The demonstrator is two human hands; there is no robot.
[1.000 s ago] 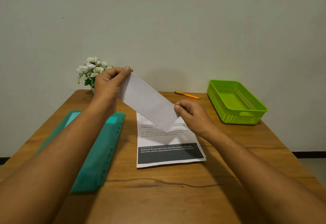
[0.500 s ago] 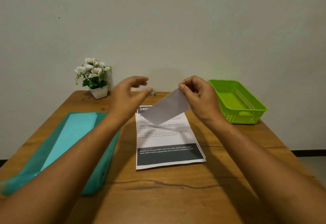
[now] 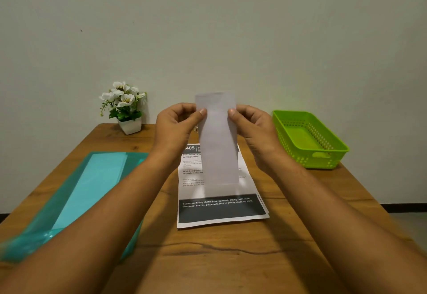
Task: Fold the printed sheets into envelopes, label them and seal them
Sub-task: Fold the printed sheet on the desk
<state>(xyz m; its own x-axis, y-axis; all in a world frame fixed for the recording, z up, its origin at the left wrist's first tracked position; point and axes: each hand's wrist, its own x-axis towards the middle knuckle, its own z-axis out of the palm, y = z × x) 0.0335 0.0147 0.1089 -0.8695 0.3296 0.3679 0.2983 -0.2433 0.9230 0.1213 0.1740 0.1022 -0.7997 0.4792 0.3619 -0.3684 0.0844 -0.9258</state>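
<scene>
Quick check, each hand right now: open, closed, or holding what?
Left hand: pinches the left edge of the folded white sheet.
Right hand: pinches the right edge of the same sheet.

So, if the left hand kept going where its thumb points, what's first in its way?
The folded sheet that the left hand pinches; just beyond it, likely the right hand, though depth is unclear.

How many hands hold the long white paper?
2. The left hand pinches the long white paper at its left edge near the top; the right hand pinches the right edge.
</scene>
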